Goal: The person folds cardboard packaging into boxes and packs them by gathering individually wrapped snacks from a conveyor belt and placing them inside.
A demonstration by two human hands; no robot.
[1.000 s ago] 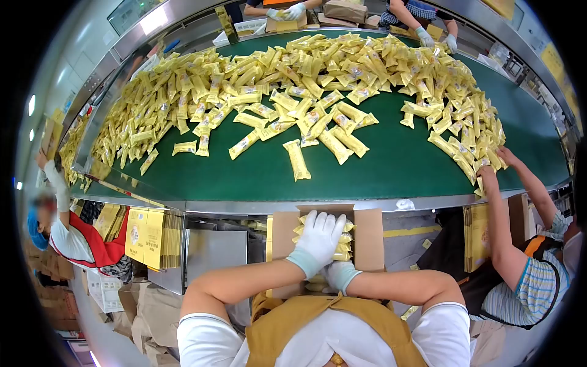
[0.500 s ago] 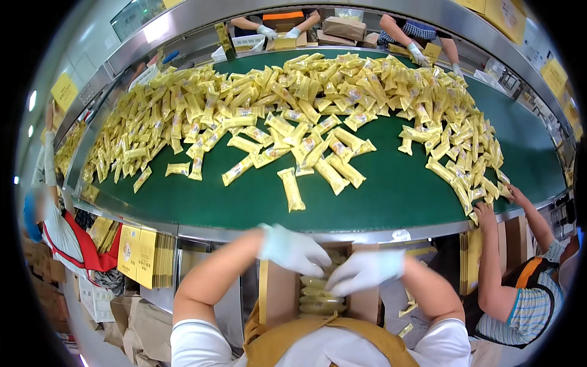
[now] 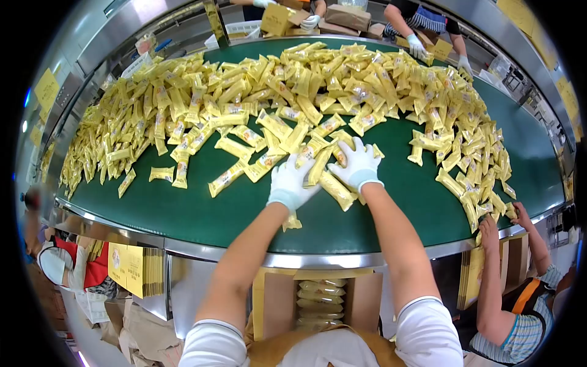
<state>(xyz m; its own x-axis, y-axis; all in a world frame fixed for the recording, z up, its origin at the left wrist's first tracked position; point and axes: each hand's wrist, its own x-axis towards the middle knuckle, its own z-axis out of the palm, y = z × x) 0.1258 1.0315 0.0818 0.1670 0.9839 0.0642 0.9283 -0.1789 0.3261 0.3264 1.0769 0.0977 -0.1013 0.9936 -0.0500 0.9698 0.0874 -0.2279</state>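
Note:
Yellow wrapped snack packets [image 3: 354, 92] lie heaped across a green conveyor belt [image 3: 202, 226]. My left hand [image 3: 293, 185], in a white glove, rests over several loose packets near the middle of the belt. One packet sticks out below that palm. Beside it my gloved right hand [image 3: 359, 164] lies on more packets, its fingers spread. A tilted packet [image 3: 319, 165] shows between the two hands, and another packet [image 3: 337, 191] lies just below them. Against my body stands an open cardboard box [image 3: 278, 306] with a stack of packets [image 3: 321, 301] inside.
The belt's metal edge [image 3: 275, 261] runs between the box and the belt. Flat yellow cartons [image 3: 136, 269] stand at the left. A co-worker's bare hands [image 3: 489, 231] touch packets at the right edge. Gloved co-workers stand across the belt, near a yellow carton [image 3: 277, 19].
Both my hands have moved from above the box forward onto the packets on the belt. The packets in the box are now uncovered. Across the belt, a co-worker's carton has been raised.

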